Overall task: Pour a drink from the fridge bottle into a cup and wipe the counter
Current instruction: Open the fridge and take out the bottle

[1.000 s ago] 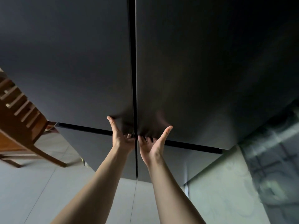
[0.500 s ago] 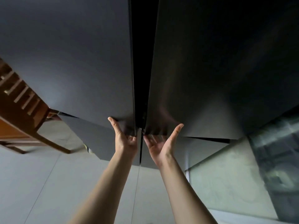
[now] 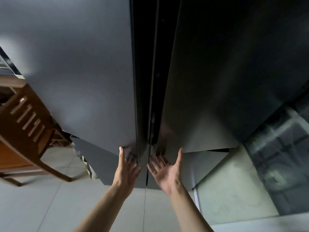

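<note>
A tall dark fridge fills the view. Its left door [image 3: 83, 81] and right door [image 3: 225, 81] stand ajar, with a dark gap [image 3: 156, 81] between them; nothing inside can be made out. My left hand [image 3: 127, 169] is at the bottom inner corner of the left door, fingers stretched out and blurred. My right hand [image 3: 165, 171] is palm up with fingers spread, fingertips just under the bottom inner corner of the right door. Neither hand holds anything. No bottle, cup or counter is in view.
Below the doors are the fridge's lower fronts [image 3: 100, 163], still flush. A brown wooden chair [image 3: 25, 124] stands close on the left. Pale floor tiles [image 3: 50, 206] lie beneath me. A pale panel [image 3: 225, 190] and a dark glassy surface [image 3: 275, 156] border the right side.
Both fridge doors have swung further apart and the gap has widened. My fingers, hooked under the door edges before, are now stretched out and spread.
</note>
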The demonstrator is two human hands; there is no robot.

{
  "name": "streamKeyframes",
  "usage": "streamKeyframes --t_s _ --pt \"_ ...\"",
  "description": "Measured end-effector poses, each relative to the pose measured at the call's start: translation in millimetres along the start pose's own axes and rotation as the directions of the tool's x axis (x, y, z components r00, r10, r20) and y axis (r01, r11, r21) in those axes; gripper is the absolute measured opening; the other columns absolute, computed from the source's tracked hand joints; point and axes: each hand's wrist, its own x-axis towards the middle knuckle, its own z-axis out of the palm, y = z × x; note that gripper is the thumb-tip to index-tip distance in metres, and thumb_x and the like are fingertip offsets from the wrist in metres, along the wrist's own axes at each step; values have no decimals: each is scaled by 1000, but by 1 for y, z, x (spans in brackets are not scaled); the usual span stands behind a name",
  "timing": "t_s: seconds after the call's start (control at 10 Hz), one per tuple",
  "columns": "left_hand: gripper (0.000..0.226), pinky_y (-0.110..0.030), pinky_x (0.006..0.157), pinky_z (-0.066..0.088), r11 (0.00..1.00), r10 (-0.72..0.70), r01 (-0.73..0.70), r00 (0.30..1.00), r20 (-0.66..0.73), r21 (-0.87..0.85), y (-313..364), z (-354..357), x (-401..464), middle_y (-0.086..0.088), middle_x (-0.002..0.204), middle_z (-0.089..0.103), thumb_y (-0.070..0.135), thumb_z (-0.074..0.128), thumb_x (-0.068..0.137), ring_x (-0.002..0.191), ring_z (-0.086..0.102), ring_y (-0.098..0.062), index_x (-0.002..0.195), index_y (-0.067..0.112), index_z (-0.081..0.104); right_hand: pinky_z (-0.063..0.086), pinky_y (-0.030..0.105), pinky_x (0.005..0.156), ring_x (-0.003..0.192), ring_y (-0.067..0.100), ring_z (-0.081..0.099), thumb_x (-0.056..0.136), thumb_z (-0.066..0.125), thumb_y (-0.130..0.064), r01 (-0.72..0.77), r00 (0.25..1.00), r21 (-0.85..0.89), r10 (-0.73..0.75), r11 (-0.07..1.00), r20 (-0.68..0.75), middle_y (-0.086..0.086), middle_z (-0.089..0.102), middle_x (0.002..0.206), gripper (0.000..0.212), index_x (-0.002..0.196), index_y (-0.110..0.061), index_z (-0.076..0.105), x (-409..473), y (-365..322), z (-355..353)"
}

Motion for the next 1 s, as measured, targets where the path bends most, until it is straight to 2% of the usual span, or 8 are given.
streamKeyframes --t_s 0.2,0.3,0.4,0.5,0.6,0.7,0.8,1.0 --pt "73 -40 85 50 912 -172 189 982 -78 363 22 -48 -84 -11 95 69 60 60 88 88 63 -26 130 2 62 55 32 80 95 23 74 68 83 -40 -80 991 -617 127 783 33 14 76 112 66 123 -10 65 -77 83 25" --pt "72 -44 108 44 647 -101 49 995 21 761 59 -31 -154 -11 123 69 54 70 72 114 64 -25 124 5 65 54 21 78 91 8 71 72 81 -27 360 930 -844 -226 398 290 9 73 109 47 113 -21 59 -106 75 64" --pt "74 -33 120 30 227 -28 -423 897 440 877 115 9 -228 15 148 48 82 20 82 133 44 7 136 40 48 56 26 82 91 6 70 80 79 -35 627 726 -762 -478 162 495 -5 71 105 35 107 -30 57 -139 36 120" --pt "84 -27 105 46 -640 -43 -706 428 903 304 153 61 -296 13 138 56 81 14 79 122 56 -3 129 35 62 50 34 102 113 6 62 63 77 -63 721 639 -690 -452 70 622 -13 63 120 71 124 -37 51 -168 5 172" --pt "34 -36 101 45 -906 7 -413 208 978 94 185 98 -317 8 121 68 35 49 87 115 63 -13 112 29 72 51 23 96 121 11 61 67 77 -69 747 659 -655 -262 116 705 -9 64 127 86 136 -30 45 -182 7 208" --pt "48 -61 119 25 -991 97 111 207 974 75 238 123 -325 -8 153 49 34 48 92 145 40 -27 136 18 59 48 27 103 128 6 54 82 79 -47 787 616 -614 -160 68 771 -7 56 138 68 140 -30 47 -179 31 228" --pt "60 -67 120 0 -933 175 350 253 952 78 285 111 -325 -19 165 19 40 41 99 154 10 -35 151 10 39 40 21 100 121 -15 42 69 81 -69 761 638 -649 -182 0 748 -23 40 135 70 129 -55 48 -177 52 234" --pt "62 -65 120 0 -921 127 386 156 980 58 316 49 -325 -11 169 9 47 32 103 155 8 -32 158 17 27 37 6 91 125 -20 35 69 57 -93 748 638 -648 -113 -141 762 -34 17 144 58 120 -72 40 -182 87 229"
